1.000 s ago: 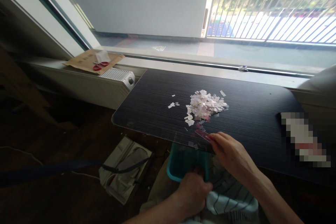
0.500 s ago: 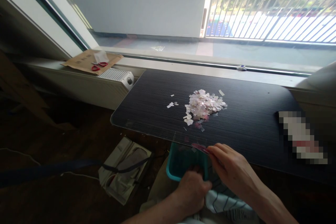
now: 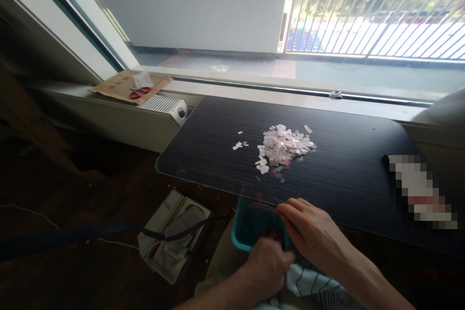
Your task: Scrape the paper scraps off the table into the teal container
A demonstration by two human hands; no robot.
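My left hand [image 3: 269,259] is closed on the near rim of a teal plastic bin [image 3: 236,240], its fingers reaching inside. The bin is below the table's front edge, in front of my lap. My right hand [image 3: 307,223], just above the bin's right side, pinches a thin pinkish flat piece [image 3: 268,207], now seen nearly edge-on at the table edge. A pile of small white and pinkish cut scraps [image 3: 285,143] lies on the dark table [image 3: 203,150] beyond. A few loose scraps [image 3: 237,146] lie to its left.
On the sill at the left are a brown envelope [image 3: 116,88] and red-handled scissors [image 3: 135,94], above a white radiator [image 3: 165,106]. A blurred-out object [image 3: 417,186] lies at the table's right. A pale box [image 3: 170,247] with a dark strap sits on the floor.
My right hand has shifted slightly left along the table edge, and the pinkish piece has tilted to a thinner line. My left hand stays on the bin.
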